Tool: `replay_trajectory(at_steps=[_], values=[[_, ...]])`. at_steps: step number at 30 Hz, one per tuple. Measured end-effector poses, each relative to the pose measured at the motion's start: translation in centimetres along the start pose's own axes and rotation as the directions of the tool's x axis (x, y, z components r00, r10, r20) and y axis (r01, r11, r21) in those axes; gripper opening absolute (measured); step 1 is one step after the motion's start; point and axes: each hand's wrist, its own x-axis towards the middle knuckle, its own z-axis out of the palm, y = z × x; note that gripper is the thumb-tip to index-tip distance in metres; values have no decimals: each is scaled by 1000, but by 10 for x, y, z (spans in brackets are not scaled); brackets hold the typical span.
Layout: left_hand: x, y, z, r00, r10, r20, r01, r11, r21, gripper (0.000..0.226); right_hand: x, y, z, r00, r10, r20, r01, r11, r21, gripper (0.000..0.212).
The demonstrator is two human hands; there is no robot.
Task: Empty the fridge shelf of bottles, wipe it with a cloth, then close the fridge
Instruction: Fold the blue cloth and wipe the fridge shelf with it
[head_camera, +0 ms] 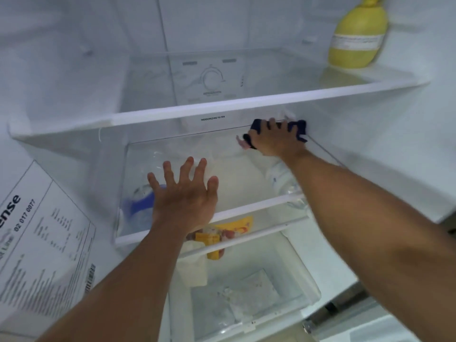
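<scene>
I look into an open fridge. My right hand presses a dark blue cloth onto the back right corner of the middle glass shelf. My left hand lies flat on the front of that shelf, fingers spread, holding nothing. No bottles stand on this shelf. Through the glass I see a clear bottle with a blue label at the left and another clear bottle at the right, on the level below.
A yellow bottle stands on the upper shelf at the right. Yellow food packets lie below the wiped shelf. A clear drawer sits at the bottom. The left wall carries a printed label.
</scene>
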Motion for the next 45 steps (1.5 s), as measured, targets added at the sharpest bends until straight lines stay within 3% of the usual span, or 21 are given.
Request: replay_trajectory(at_steps=[2, 3, 6, 8, 9, 12, 14, 16, 19, 22, 23, 24, 27, 30, 32, 33, 36, 38, 42, 44, 45], values=[[-1, -1, -1, 1000, -2, -12, 2, 1000, -16, 65, -19, -27, -1, 994, -104, 21, 104, 994, -29, 87], [-2, -2, -2, 999, -28, -31, 27, 998, -49, 64, -39, -28, 0, 973, -232, -7, 230, 970, -77, 77], [-8, 4, -8, 976, -197, -93, 186, 975, -122, 65, -112, 10, 6, 916, -393, 78, 400, 906, -138, 50], [-10, 4, -12, 967, -247, -58, 240, 966, -100, 67, -130, 32, 6, 939, -330, 100, 342, 928, -148, 54], [-9, 1, -15, 974, -223, -34, 220, 972, -79, 68, -125, 32, 2, 957, -260, 131, 279, 947, -161, 58], [-3, -25, -26, 997, -79, 20, 80, 997, -17, 67, -79, 15, -5, 986, -162, 44, 165, 984, -65, 88], [-2, -46, -26, 998, -13, 69, 11, 1000, 19, 67, -49, -6, -14, 994, -75, 76, 73, 997, 37, 80], [-5, -55, -20, 996, -17, 88, 16, 1000, 17, 65, -27, -31, -14, 989, -105, 103, 95, 991, 98, 82], [-4, -52, -15, 997, -38, 64, 39, 999, -8, 61, -38, -64, -7, 938, -331, 104, 341, 936, -92, 104], [-4, -52, -16, 995, -51, 80, 49, 999, 20, 69, -104, -47, 5, 874, -452, 177, 478, 864, -156, 75], [-3, -53, -15, 995, -48, 83, 46, 999, 29, 75, -120, -34, 9, 889, -434, 145, 454, 875, -168, 61], [-3, -53, -14, 995, -41, 86, 38, 999, 37, 81, -125, -24, 9, 909, -400, 117, 416, 888, -196, 61], [-3, -53, -11, 998, -25, 65, 23, 999, 37, 75, -79, -30, -9, 978, -194, 81, 197, 980, -36, 103], [-4, -57, -11, 998, -6, 62, 2, 998, 64, 68, -24, -83, -6, 984, -176, 32, 175, 984, 45, 108], [-3, -57, -10, 998, 0, 55, -4, 997, 82, 63, -24, -112, -5, 968, -251, 21, 252, 967, -33, 92], [-3, -57, -10, 999, 4, 52, -10, 995, 97, 62, -35, -114, -5, 932, -362, 19, 362, 926, -111, 79], [-3, -56, -12, 998, -23, 55, 21, 999, 49, 62, -89, -66, 11, 805, -592, 33, 588, 790, -176, 57], [-4, -53, -13, 998, -23, 52, 22, 1000, 21, 61, -108, -24, 17, 793, -609, 22, 605, 783, -140, 51], [-2, -56, -12, 999, -21, 43, 21, 1000, 11, 61, -54, -32, 1, 966, -257, 10, 257, 965, -44, 82], [-1, -58, -9, 999, -2, 37, 0, 999, 47, 64, -52, -76, 3, 976, -217, -25, 215, 976, -42, 78], [-1, -57, -9, 999, 9, 31, -11, 998, 69, 65, -63, -90, 3, 959, -281, -16, 280, 959, -50, 75]])
